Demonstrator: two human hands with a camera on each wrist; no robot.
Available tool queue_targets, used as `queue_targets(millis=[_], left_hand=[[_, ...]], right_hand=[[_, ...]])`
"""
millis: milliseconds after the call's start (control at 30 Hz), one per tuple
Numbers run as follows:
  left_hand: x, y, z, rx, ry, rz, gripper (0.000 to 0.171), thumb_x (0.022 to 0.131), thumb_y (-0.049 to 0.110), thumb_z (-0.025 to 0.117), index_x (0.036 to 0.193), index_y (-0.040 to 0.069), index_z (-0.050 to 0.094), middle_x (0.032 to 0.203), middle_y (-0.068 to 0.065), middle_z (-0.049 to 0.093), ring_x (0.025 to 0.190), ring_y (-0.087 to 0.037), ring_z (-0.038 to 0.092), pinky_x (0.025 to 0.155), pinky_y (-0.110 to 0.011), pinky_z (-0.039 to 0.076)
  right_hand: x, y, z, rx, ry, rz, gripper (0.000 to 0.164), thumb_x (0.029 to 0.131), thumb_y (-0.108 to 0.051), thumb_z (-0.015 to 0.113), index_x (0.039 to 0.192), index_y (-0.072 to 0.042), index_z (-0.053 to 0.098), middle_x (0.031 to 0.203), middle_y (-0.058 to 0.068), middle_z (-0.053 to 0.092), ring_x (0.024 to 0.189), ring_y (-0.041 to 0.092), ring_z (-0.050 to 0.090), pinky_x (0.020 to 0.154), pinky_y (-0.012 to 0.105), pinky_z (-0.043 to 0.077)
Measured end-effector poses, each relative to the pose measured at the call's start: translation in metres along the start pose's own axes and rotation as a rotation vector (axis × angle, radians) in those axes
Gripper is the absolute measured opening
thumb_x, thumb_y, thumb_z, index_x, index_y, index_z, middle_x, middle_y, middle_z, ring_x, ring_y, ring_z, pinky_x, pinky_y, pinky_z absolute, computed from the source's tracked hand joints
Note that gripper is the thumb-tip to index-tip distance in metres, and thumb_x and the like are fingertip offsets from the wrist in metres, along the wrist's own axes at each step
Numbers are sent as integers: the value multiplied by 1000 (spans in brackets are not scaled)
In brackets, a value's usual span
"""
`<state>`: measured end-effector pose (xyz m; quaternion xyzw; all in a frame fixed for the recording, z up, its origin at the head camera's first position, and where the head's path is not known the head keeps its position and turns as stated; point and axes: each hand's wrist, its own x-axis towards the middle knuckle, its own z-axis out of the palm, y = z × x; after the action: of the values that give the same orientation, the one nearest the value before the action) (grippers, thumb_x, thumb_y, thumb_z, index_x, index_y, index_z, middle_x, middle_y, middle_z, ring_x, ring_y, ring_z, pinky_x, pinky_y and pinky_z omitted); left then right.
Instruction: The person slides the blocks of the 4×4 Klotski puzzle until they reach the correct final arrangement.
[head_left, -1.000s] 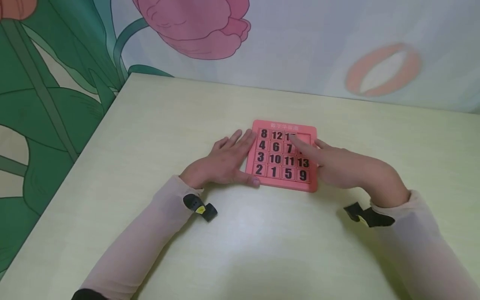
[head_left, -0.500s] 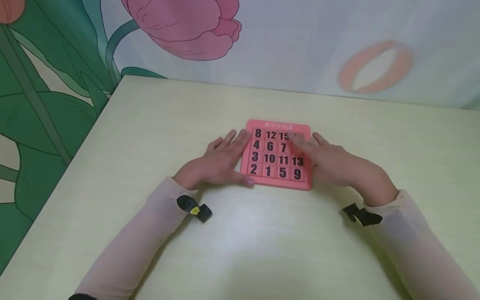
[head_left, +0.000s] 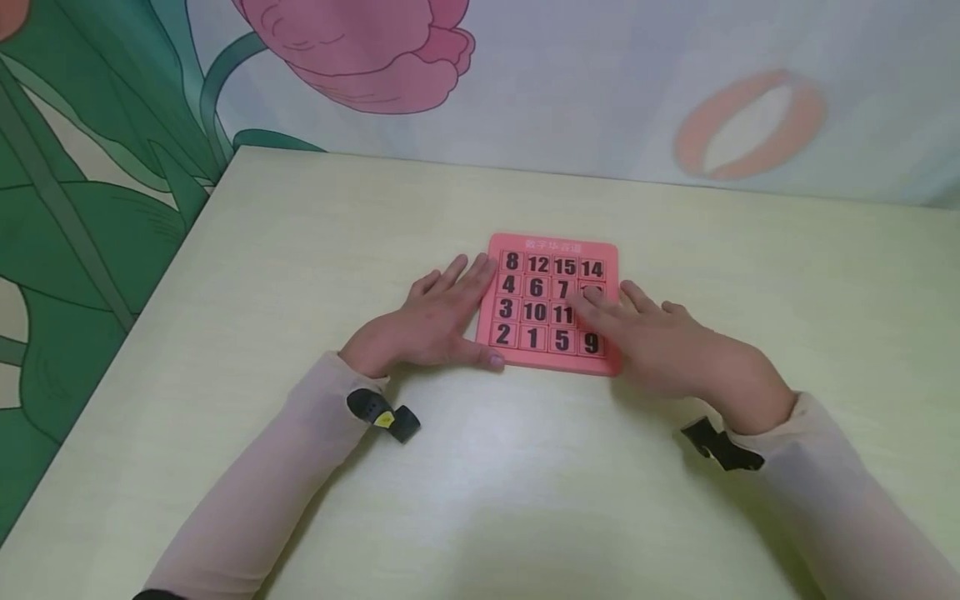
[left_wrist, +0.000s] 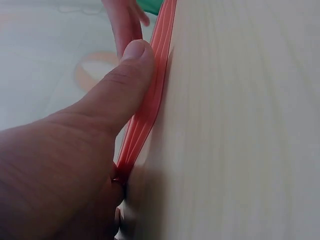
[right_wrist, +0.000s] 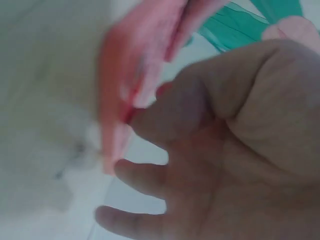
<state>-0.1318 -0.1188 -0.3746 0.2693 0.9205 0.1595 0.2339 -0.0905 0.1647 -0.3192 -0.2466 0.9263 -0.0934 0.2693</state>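
Note:
A pink number sliding puzzle (head_left: pixel 536 287) lies flat on the table, its black-numbered tiles facing up. My left hand (head_left: pixel 435 327) rests against its left side with straight fingers, the thumb (left_wrist: pixel 131 70) at the near left corner against the pink side wall. Over the puzzle's right part, my right hand (head_left: pixel 667 343) lies with its fingertips on the tiles. Those fingers hide the third-row right spot and part of the tile above it. Tile 14 (head_left: pixel 592 269) shows uncovered in the top right corner. In the right wrist view the puzzle's frame (right_wrist: pixel 114 65) is blurred beside loosely bent fingers.
The pale wood-look table (head_left: pixel 517 500) stretches around the puzzle on every side. Behind it stands a wall (head_left: pixel 585 83) printed with a pink flower and green leaves. Small black devices (head_left: pixel 382 414) sit at both sleeve cuffs.
Tile 14 now shows in the top right corner, where an open slot was one second ago. My right hand has slid nearer along the right column; the left hand keeps its place on the puzzle.

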Motion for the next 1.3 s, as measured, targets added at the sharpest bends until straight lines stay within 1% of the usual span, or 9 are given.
queue_targets(millis=[167,233,400,467,600,767,967,1133,1300], left_hand=[[1,0,2,-9,5,2,126,82,71,68,162,14,-10,167,-2,-14,151,-22,-19,120,-48,-6],[2,1,2,-20,6,1,126,82,71,69,162,14,-10,167,-2,-14,151,-22,-19,120,-48,-6],[2,2,2,-17,4,0,126,81,72,68,162,14,-10,167,-1,-14,151,-22,-19,120,-48,-5],[1,3,1,-9,7,0,126,81,72,68,162,14,-10,167,-1,-15,151,-22,-19,120,-48,-5],[-2,1,0,-3,16,-16,126,82,71,68,162,14,-10,167,-1,-15,151,-22,-19,120,-49,-4],[-5,-3,1,-12,14,-39,125,83,71,68,162,15,-11,167,-1,-14,151,-22,-19,120,-49,-4],[-7,-4,0,-21,16,-41,124,83,71,67,162,15,-10,168,-1,-13,151,-21,-18,120,-49,-4],[-6,-4,1,-19,20,-32,124,83,71,67,162,15,-10,168,-1,-13,152,-22,-18,120,-49,-4],[-1,0,1,-7,25,1,124,83,71,67,162,14,-9,168,-2,-12,152,-23,-18,120,-49,-3]], right_hand=[[-4,3,-5,42,-1,-5,82,95,6,43,164,-29,14,168,5,15,150,48,2,109,75,15],[-13,4,-8,99,-32,-7,82,95,8,40,163,-30,18,167,12,16,140,46,37,103,69,33],[-33,-1,-2,97,-54,-70,81,93,10,42,162,-30,27,160,22,30,125,48,52,99,66,41],[-36,-6,3,35,-29,-83,81,93,10,43,162,-30,27,160,14,34,145,51,22,107,73,25],[-29,-13,10,-78,25,-46,77,97,5,41,163,-29,21,165,7,25,149,49,9,108,75,19],[-19,-18,12,-97,43,-14,75,98,3,38,163,-28,18,167,10,16,150,47,5,111,73,16],[-15,-25,14,-98,37,-55,74,95,5,42,161,-26,28,168,12,9,151,45,2,111,73,16],[-18,-19,10,-147,23,-18,66,96,2,44,156,-25,42,166,17,13,149,50,8,108,74,21],[-26,-9,3,-197,66,17,56,93,1,53,146,-15,57,162,23,24,146,54,16,104,74,28]])
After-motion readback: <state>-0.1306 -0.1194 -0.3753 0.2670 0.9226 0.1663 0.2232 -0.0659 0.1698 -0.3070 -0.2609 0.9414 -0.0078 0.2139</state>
